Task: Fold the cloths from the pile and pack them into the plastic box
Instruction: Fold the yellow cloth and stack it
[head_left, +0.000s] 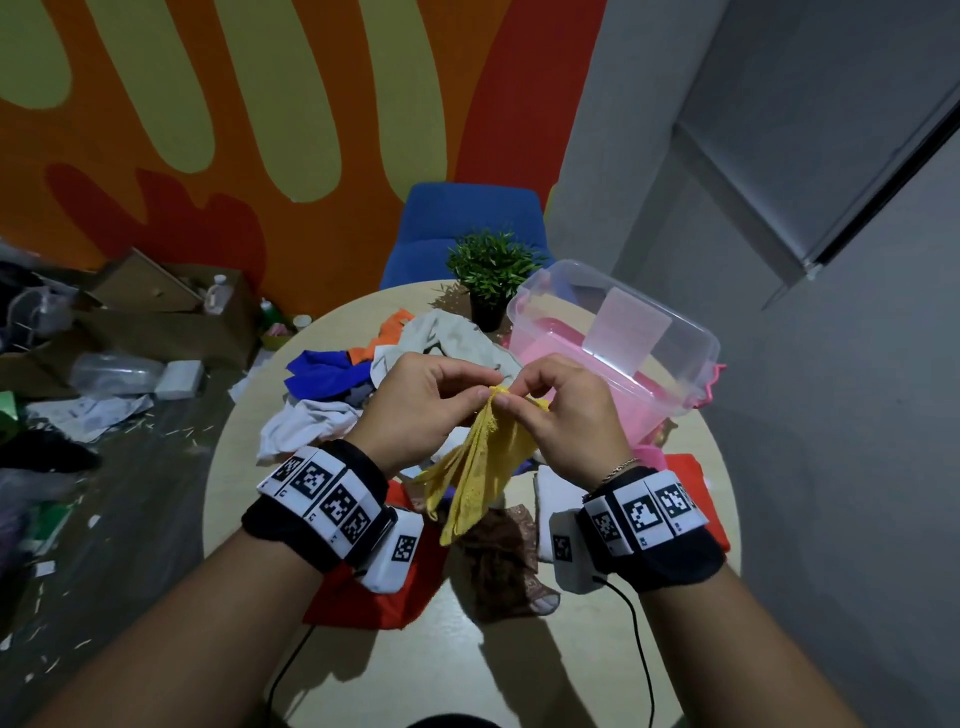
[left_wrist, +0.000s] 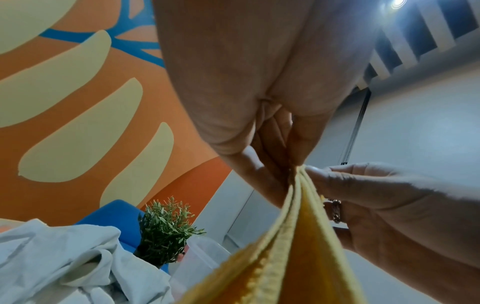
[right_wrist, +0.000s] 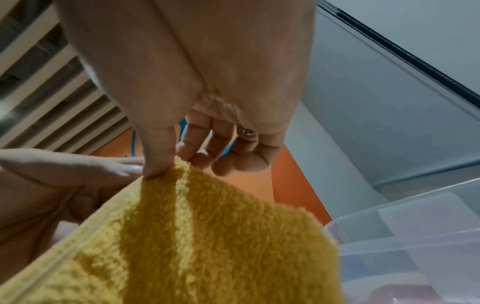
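Round table: both hands' fingers pinch yellow cloth top; cloth hangs lengthwise down.

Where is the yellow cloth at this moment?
In the head view the yellow cloth hangs at the centre above the table, its top pinched by the left hand and the right hand, near the plastic box.

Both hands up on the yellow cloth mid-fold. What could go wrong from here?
1. The left hand and right hand pinch the yellow cloth only at its top edge, close together; the rest hangs bunched, so the layers may slip out of line.
2. Its hanging end dangles just above the brown cloth on the table and might snag or drag it.
3. The potted plant stands right beside the plastic box; a reach there might knock it.
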